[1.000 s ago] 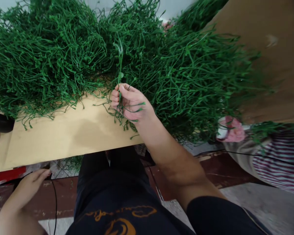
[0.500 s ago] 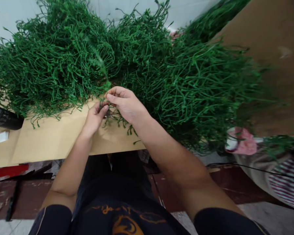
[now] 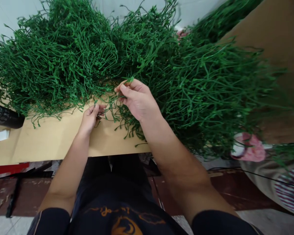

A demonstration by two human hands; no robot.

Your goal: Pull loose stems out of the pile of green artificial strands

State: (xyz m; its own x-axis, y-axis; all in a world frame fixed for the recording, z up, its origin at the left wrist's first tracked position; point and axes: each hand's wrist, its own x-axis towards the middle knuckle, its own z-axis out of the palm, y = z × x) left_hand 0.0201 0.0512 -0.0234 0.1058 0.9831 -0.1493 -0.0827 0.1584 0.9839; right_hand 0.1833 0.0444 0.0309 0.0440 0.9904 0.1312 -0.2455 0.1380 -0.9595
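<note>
Close to the middle of the cardboard, my left hand [image 3: 90,117] is closed, thumb against forefinger, on a thin green plastic stem [image 3: 95,102]. My right hand [image 3: 141,99] is a little higher and to the right. Its fingertips pinch a green plastic sprig [image 3: 130,79], whose thin stems seem to run up in front of the heap. Loose curly stems [image 3: 112,109] lie between the two hands. Behind them spreads a big left heap of green artificial stems [image 3: 56,62], and a right heap [image 3: 205,88] reaches past my right forearm.
A cardboard sheet [image 3: 51,140] covers the table. A black bottle [image 3: 6,116] lies at the left, near a small white piece [image 3: 2,135]. Upright brown cardboard [image 3: 279,65] stands at the right. Below it are a pink cloth [image 3: 254,148] and striped fabric [image 3: 290,192].
My hands have moved apart. The right went right and slightly up with the sprig; the left drew back a little to the left and down.
</note>
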